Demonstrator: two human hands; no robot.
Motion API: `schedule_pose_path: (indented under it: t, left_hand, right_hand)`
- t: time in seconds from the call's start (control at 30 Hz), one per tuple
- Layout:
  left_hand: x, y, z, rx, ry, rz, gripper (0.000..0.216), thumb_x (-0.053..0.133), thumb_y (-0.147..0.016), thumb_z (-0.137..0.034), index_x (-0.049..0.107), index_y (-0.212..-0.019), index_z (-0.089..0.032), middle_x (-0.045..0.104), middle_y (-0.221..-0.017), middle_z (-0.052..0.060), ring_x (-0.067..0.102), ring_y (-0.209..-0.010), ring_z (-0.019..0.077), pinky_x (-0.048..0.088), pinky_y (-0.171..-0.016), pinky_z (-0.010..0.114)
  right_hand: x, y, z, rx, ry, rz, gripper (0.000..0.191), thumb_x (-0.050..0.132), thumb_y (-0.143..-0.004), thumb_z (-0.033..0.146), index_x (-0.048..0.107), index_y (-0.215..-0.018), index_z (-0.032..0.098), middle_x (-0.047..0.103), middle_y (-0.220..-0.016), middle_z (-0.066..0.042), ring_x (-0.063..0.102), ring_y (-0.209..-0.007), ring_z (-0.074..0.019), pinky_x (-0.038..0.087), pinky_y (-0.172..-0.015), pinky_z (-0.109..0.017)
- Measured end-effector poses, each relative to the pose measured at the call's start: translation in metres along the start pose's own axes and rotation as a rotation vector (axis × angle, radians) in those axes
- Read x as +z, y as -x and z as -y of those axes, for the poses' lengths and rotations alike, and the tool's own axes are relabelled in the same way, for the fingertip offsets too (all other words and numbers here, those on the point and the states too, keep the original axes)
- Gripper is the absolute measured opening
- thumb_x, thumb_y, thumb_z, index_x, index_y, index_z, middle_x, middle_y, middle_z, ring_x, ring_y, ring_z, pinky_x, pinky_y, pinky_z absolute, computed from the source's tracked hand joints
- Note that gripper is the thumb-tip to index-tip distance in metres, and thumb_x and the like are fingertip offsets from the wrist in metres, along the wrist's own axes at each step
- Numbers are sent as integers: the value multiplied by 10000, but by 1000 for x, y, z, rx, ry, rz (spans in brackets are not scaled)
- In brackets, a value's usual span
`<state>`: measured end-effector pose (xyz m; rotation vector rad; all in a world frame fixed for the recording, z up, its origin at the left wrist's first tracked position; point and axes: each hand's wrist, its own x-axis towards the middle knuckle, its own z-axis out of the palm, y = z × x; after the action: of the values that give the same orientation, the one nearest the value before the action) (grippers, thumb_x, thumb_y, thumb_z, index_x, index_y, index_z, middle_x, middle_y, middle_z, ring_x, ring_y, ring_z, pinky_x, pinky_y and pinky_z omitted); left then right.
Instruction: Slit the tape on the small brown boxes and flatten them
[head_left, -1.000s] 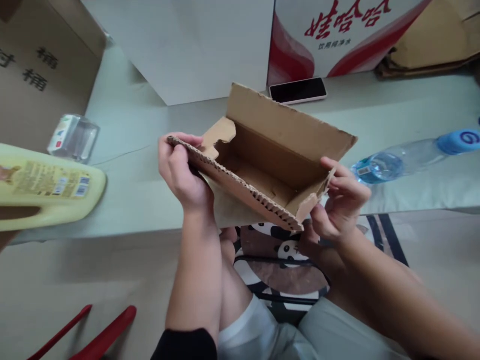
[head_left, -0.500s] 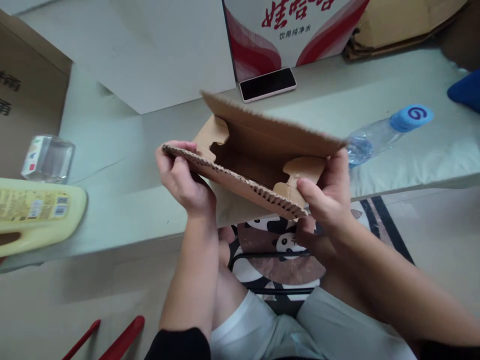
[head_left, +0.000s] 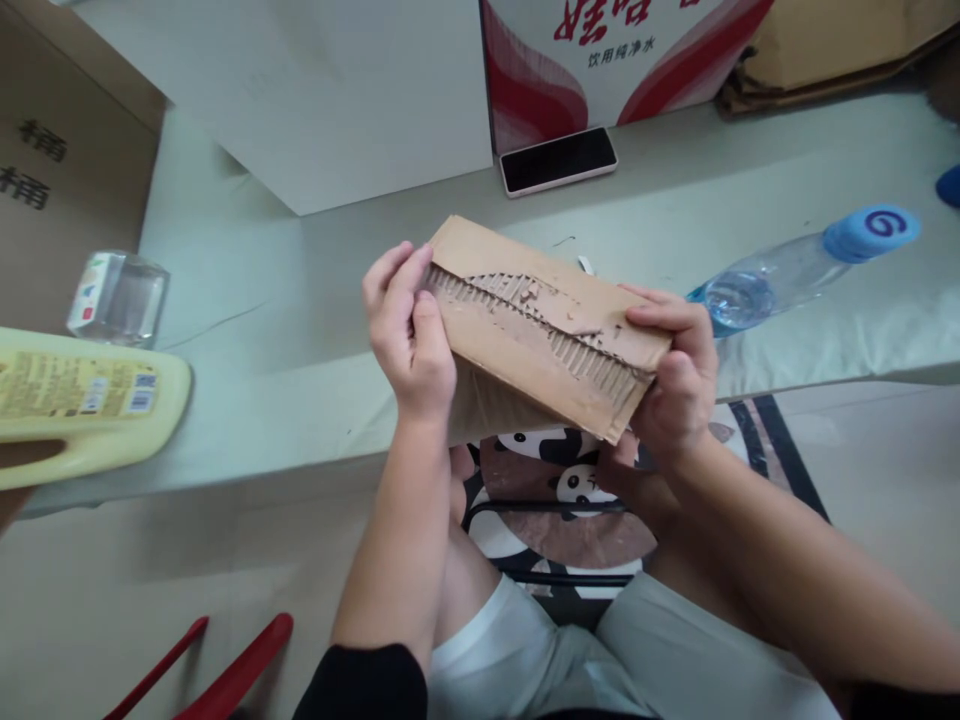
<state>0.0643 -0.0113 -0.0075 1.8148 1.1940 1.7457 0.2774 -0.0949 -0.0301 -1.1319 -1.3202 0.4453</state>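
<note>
A small brown cardboard box [head_left: 525, 350] is held in front of me over the table edge, its lid folded down so the box is shut. The top flap is torn along a strip, showing the corrugated ribs. My left hand [head_left: 405, 335] grips the box's left end, fingers over the top and thumb on the near face. My right hand [head_left: 675, 375] clasps the right end, fingers wrapped over the lid's corner.
A pale green table [head_left: 300, 300] carries a black phone [head_left: 559, 160], a lying water bottle [head_left: 795, 270] with a blue cap, a yellow jug [head_left: 82, 410], a small clear container [head_left: 116, 298] and large cartons [head_left: 622, 50] at the back. Red chair legs [head_left: 225, 670] show below.
The box was open with its lid raised; the right side flap was tucked in and the lid folded down. Both hands shifted onto the top of the shut box.
</note>
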Motion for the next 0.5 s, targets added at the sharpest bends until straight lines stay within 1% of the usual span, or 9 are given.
schedule_pose_path:
  t: [0.1,0.23,0.33,0.43,0.47,0.5]
  left_hand:
    - [0,2,1,48,-39,15,298,551,-954,-319,786,-1112,-226,612,-1279,91,596,-1260,270,421,-1196,473]
    - [0,3,3,44,-83,24,315,527,-950,-295,795,-1103,-229,619,-1255,85,594,-1255,267,429,-1189,479]
    - [-1,2,5,51,-91,4,317,535,-912,-267,813,-1060,-232,613,-1289,82,594,-1255,265,418,-1198,483]
    - [-5,-1,9,17,-117,-6,320,552,-845,-240,827,-1008,-237,600,-1338,71,569,-1298,276,388,-1220,489]
    - [-8,-2,11,-8,-124,-5,325,553,-827,-236,828,-1000,-237,598,-1345,67,556,-1316,282,383,-1222,490]
    - [-10,-3,14,-35,-125,-8,330,552,-812,-237,828,-994,-234,598,-1347,65,545,-1329,288,383,-1221,490]
  right_hand:
    - [1,-1,4,8,62,-32,263,468,-963,506,567,-1091,299,630,-1216,-99,626,-1196,-313,511,-1050,-568]
    - [2,-2,6,-6,26,-45,217,490,-958,454,585,-1071,295,642,-1191,-95,637,-1168,-298,524,-1025,-546]
    - [3,-2,5,-15,-2,-55,193,492,-963,412,601,-1066,291,652,-1198,-91,641,-1175,-297,525,-1026,-548]
    - [4,-3,5,-15,-19,-68,199,467,-986,391,633,-1023,288,677,-1185,-72,655,-1162,-282,531,-1026,-531]
    - [4,-3,5,-16,-34,-61,215,459,-995,392,647,-1024,293,688,-1182,-60,660,-1157,-271,535,-1026,-512]
    - [3,-3,4,-15,-56,-39,232,456,-1002,403,656,-1065,305,695,-1195,-49,661,-1159,-258,538,-1030,-491]
